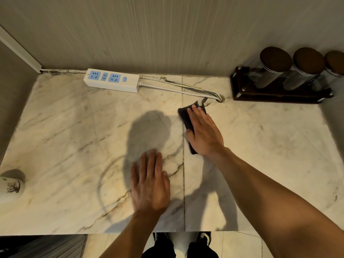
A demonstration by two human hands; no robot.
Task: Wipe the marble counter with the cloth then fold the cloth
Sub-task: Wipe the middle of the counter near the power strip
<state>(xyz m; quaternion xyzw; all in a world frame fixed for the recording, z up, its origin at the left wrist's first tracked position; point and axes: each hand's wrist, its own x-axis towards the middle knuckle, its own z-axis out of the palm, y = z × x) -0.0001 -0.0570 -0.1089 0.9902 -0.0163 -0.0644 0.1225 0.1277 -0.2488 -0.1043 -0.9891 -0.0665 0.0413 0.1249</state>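
A small dark cloth [184, 115] lies flat on the marble counter [74, 127], right of centre and towards the back. My right hand [203, 133] lies palm down on the cloth and covers most of it, with the fingers stretched out and the thumb on its left edge. A thin loop of the cloth sticks out at its far corner. My left hand [150, 183] rests flat on the bare marble nearer the front edge, fingers together, holding nothing.
A white power strip [111, 80] with its cable [176, 90] lies along the back wall. At the back right, a dark wooden rack [275, 95] holds three glass jars with brown lids. A white patterned cup [11, 187] stands at the left edge.
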